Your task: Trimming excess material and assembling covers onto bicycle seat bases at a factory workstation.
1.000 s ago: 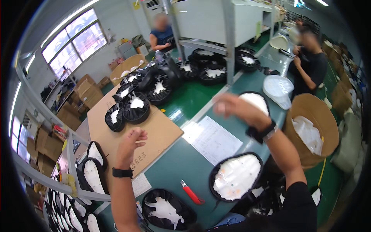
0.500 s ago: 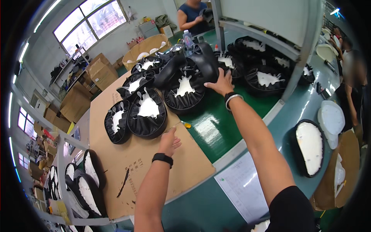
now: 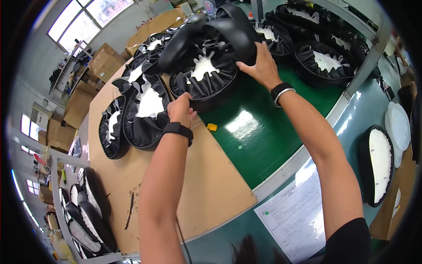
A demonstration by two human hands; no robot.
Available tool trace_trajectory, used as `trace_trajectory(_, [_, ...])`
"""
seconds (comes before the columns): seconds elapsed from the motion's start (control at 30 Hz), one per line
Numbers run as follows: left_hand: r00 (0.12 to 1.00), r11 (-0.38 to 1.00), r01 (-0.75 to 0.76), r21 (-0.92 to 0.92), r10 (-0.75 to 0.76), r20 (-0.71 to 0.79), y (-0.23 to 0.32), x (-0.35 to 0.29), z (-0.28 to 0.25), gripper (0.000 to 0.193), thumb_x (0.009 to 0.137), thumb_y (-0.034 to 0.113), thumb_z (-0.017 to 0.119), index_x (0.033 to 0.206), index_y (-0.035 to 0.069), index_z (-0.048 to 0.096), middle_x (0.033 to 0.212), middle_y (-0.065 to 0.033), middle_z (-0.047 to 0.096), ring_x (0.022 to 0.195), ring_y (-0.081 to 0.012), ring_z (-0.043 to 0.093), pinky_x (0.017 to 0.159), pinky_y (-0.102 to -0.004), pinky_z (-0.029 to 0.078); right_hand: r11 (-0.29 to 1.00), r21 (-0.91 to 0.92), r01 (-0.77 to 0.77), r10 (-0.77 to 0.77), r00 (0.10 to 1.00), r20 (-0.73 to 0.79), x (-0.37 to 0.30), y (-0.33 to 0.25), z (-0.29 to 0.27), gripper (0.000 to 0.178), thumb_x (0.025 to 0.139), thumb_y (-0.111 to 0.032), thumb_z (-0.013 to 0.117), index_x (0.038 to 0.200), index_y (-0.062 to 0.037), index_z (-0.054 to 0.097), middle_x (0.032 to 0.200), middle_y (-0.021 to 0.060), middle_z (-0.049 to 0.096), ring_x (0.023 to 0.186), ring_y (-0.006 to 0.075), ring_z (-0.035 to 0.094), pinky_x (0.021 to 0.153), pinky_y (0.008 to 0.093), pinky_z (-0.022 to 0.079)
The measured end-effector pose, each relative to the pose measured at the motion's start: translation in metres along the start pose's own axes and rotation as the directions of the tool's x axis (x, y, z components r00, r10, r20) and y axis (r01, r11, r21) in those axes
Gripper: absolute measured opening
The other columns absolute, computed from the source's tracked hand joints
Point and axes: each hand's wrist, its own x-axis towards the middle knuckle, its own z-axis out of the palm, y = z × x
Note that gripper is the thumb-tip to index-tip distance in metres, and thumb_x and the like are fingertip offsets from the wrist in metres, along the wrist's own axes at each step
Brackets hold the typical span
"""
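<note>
Sheet (image 3: 290,215) of printed paper nearest you, out at five o'clock, then flat cardboard (image 3: 211,193) at six, a yellow scrap (image 3: 212,127) just off its edge on the green surface. Up to your hands now! Your left hand (image 3: 181,109), toward eleven, has its fingers curled close in by the near rim of the gathered cushion (image 3: 203,82); whether they pinch it, I cannot tell. Your right hand (image 3: 262,67), at one o'clock, is spread wide, thumb well parted from the fingers, right up beside the smooth pad (image 3: 239,38); how hard it presses, if at all, I cannot tell.

There sits the cushion, straight up at twelve, between your hands, white patch upward, black cover puckered all round. It looks light for its bulk, the pleats soft and floppy, the side wall firmer. Those pleats would likely give if you pinched them, so go for the outer wall, one palm at eight o'clock on its rim, the other at four. The pad beyond, toward half past twelve, is glossy and rounded; it could slide under dry fingertips, so cup it broadly. Farther still, a similar dark cushion (image 3: 303,66) lies at two o'clock, and a carton (image 3: 105,62) at ten.
</note>
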Motion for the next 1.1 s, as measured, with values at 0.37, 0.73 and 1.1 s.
trace_trajectory(0.37, [0.867,0.855,-0.499,0.139,0.493,0.075,0.093,-0.029,-0.175,0.021,0.083,0.02,0.057,0.075,0.002,0.062,0.068,-0.003,0.06,0.059,-0.0111,0.057,0.051,-0.0248,0.04,0.99,0.123,-0.066,0.093,0.97,-0.224,0.042,-0.049,-0.013,0.074,0.062,-0.039,0.076,0.117,0.0013,0.049,0.123,0.0255,0.05,0.117,0.0414,0.047,0.094,0.0458,0.043])
trace_trajectory(0.73, [0.992,0.905,-0.118,0.408,0.087,0.094,0.037,0.042,-0.238,0.052,0.075,0.049,0.061,0.115,0.015,0.06,0.119,-0.003,0.056,0.109,-0.0224,0.047,0.09,-0.0486,0.031,0.88,0.263,-0.396,0.169,0.778,0.605,0.037,-0.005,-0.034,0.131,0.049,-0.068,0.079,0.143,0.003,0.021,0.141,0.0334,0.03,0.136,0.0406,0.028,0.111,0.0449,0.025])
trace_trajectory(1.1, [0.981,0.679,-0.184,0.71,0.081,0.178,0.029,-0.01,-0.181,0.05,0.08,0.052,0.053,0.108,0.012,0.065,0.109,0.0006,0.058,0.09,-0.0157,0.045,0.078,-0.0294,0.035,0.952,0.296,-0.08,-0.035,0.931,0.364,-0.005,0.025,0.004,0.099,0.075,-0.04,0.071,0.147,-0.0078,0.011,0.144,0.0303,0.025,0.136,0.0398,0.028,0.11,0.0389,0.028])
